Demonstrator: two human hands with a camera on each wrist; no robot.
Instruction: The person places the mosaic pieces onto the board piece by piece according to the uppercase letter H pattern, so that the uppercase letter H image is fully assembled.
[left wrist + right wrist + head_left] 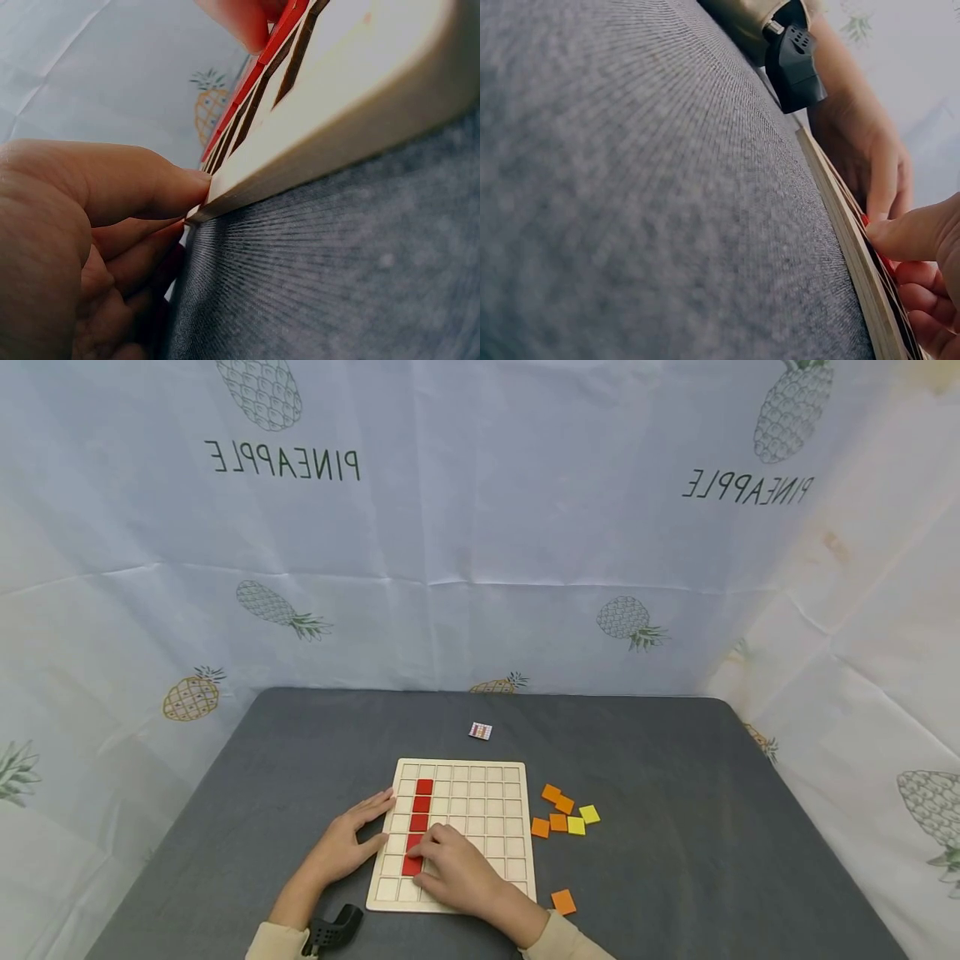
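Observation:
A pale wooden board [472, 793] with a grid of square cells lies on the dark table. Several red square tiles [422, 804] form a column near its left side. My right hand [461, 870] reaches over the board, its index finger and thumb at the lowest red tile [411, 867], pinching it at its cell. In the right wrist view, the right thumb [919, 232] hides part of the red tiles. My left hand [347, 843] rests against the board's left edge, fingers extended and thumb apart, also seen close up in the left wrist view.
To the right of the board lie several orange tiles [540, 827] and two yellow tiles [589, 814]. A single orange tile [563, 902] sits nearer the front. Behind the board is a small patterned card [481, 731]. A pineapple-print curtain [480, 527] surrounds the grey table [660, 827].

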